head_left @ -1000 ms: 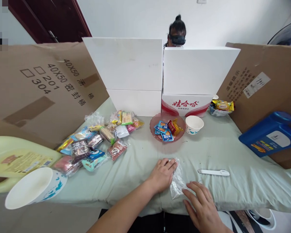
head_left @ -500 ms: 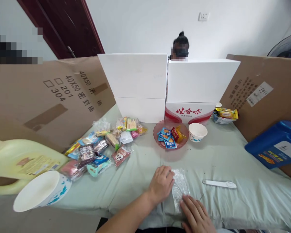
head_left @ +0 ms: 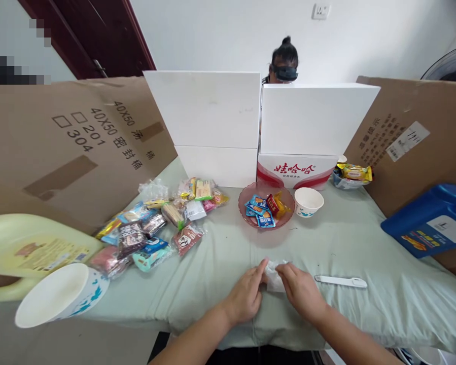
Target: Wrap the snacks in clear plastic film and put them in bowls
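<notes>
A clear, crinkled plastic bag [head_left: 276,283] lies on the cloth before me, doubled over into a small bundle. At its left edge my left hand [head_left: 247,291] is closed, fingers pressed together on the plastic. My right hand [head_left: 302,290] pinches the upper right part of the bag between thumb and fingers. The fingertips of both hands nearly meet over it. To the right of my right hand lies a white utility knife [head_left: 341,282]. Beyond the hands is a pink glass bowl [head_left: 246,219] with several blue packets [head_left: 258,207] and a red-and-orange packet [head_left: 276,206].
Several wrapped snacks [head_left: 151,228] are piled left, near a tilted paper bowl [head_left: 93,294] and a yellow jug [head_left: 41,248]. A paper bowl [head_left: 309,208] stands beside the glass one. White boxes [head_left: 216,167] form a barrier at the back; a blue bottle [head_left: 429,223] leans right.
The bag, laid out long before, is now doubled over and shorter. My right hand has moved up from its near end to the far end, beside my left. The view has shifted slightly.
</notes>
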The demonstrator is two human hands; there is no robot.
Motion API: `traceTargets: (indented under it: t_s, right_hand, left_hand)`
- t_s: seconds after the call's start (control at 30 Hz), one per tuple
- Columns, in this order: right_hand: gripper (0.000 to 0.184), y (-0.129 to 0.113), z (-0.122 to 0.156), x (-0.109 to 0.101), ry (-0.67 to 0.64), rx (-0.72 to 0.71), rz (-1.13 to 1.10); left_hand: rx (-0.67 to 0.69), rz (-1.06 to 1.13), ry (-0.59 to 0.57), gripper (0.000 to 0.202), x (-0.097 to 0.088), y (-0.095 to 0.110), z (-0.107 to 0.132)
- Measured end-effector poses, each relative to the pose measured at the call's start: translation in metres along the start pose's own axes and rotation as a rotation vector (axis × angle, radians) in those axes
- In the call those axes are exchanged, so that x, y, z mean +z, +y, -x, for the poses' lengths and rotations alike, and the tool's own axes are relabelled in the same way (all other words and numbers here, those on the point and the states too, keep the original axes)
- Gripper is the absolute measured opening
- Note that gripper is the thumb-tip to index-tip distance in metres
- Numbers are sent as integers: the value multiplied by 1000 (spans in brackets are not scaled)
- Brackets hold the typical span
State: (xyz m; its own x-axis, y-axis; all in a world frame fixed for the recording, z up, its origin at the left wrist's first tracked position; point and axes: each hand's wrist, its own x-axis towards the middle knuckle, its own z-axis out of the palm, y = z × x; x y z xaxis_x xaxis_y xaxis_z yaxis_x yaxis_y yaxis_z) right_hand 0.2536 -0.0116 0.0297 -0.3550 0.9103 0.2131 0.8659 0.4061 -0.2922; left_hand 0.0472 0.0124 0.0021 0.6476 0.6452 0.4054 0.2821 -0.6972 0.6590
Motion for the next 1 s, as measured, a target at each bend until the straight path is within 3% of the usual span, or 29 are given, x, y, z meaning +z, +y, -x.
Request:
traceTargets:
  t_s: [0.17,0.3,0.4,0.53,0.7,0.8,0.9,1.0]
  right_hand:
    - [17,5,-31,18,-93,100,267]
    - [14,3,-30,27,-76,113,308]
    - [12,1,-28,28,-58,104,324]
    - [11,7,-30,24,4,108,335]
    - [18,21,-24,13,162,168,350]
    - [32,19,-13,14,221,-36,287]
    - [56,11,-2,24,71,-287,219]
    - [78,7,2,34,-63,-273,189]
  left_hand:
    - [27,-30,19,84,1,2,0]
    - [81,-224,91,48,-2,10,-1]
    - [192,-355,48,29,3,12,-3]
    - [91,-411,-27,17,10,13,-8]
    - [38,-375,-46,17,9,13,-10]
    - [41,-320,-26,19,8,12,-9]
    - [28,-237,89,15,7,13,-6]
    - [-81,-182,293,12,1,14,-3]
